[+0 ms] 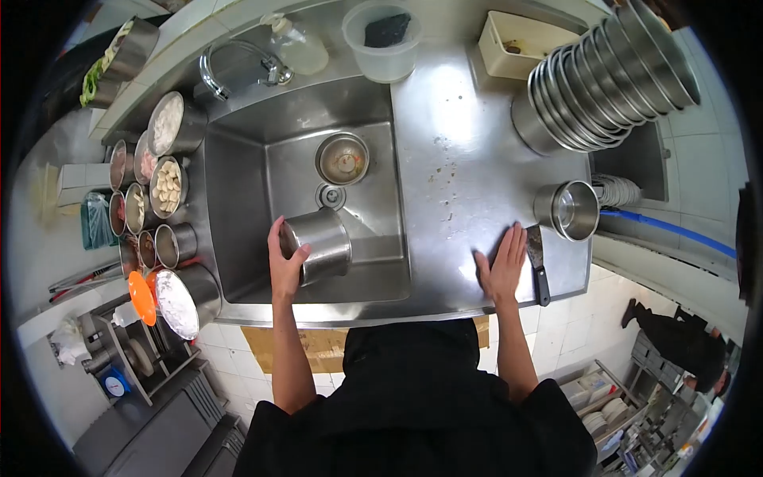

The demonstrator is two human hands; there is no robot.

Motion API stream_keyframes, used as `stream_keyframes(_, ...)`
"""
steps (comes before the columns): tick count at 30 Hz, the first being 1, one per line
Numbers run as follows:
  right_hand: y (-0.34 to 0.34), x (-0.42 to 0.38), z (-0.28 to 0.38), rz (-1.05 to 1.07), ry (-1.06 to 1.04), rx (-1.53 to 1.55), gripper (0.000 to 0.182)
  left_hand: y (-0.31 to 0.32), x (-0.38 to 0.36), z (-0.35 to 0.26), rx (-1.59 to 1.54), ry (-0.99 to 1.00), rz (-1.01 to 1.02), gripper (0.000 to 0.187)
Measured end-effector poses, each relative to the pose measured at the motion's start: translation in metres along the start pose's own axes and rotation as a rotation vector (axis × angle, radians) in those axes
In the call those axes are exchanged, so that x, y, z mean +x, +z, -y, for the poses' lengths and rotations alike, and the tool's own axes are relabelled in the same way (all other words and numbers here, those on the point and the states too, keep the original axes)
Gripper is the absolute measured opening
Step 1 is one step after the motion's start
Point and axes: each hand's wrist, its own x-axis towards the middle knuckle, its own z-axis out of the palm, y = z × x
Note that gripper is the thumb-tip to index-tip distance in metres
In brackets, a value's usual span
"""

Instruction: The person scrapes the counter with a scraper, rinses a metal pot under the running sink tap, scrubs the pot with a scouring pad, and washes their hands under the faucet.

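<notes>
My left hand [287, 266] grips the rim of a steel pot [324, 242], thumb and fingers round its edge. The pot is tipped on its side over the near part of the sink [238, 238]; its inside is hidden from me. Beyond it, near the drain [331, 196], stands a steel bowl [342, 158] with some food scraps inside. My right hand [504, 266] lies flat on the steel counter [445, 238], fingers stretched out and holding nothing. Right beside it is a wide-bladed knife [537, 262] with a black handle.
Steel pots with food [167, 187] line the sink's left side. A faucet [238, 67], a soap bottle [298, 48] and a plastic tub [381, 48] stand behind. Stacked steel pots [608, 79] and two smaller ones [576, 211] are at right. Another person [683, 342] is at far right.
</notes>
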Motion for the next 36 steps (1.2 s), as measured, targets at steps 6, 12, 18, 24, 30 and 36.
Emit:
stream_keyframes(6,0.046,0.112,0.109,0.143,0.058,-0.028,0.096,-0.017,0.032,-0.005,0.135,0.134,0.049,0.083)
stream_keyframes(12,0.119,0.222,0.273,0.215,-0.371,0.457,0.087,-0.043,0.037,-0.016,0.256,0.29,-0.012,0.088)
stream_keyframes(18,0.118,0.282,0.392,-0.103,-0.353,0.869,0.086,-0.084,0.029,0.016,0.144,0.131,-0.1,0.088)
stream_keyframes(24,0.155,0.318,0.43,0.325,-0.609,0.36,0.063,-0.076,0.054,0.027,-0.011,0.048,-0.254,0.083)
stream_keyframes(30,0.119,0.287,0.412,0.762,0.132,1.486,0.023,-0.053,0.122,-0.005,0.314,0.097,-0.302,0.086)
stream_keyframes(36,0.044,0.271,0.345,0.805,0.089,1.114,0.03,-0.003,0.166,-0.051,0.678,0.227,-0.083,0.089)
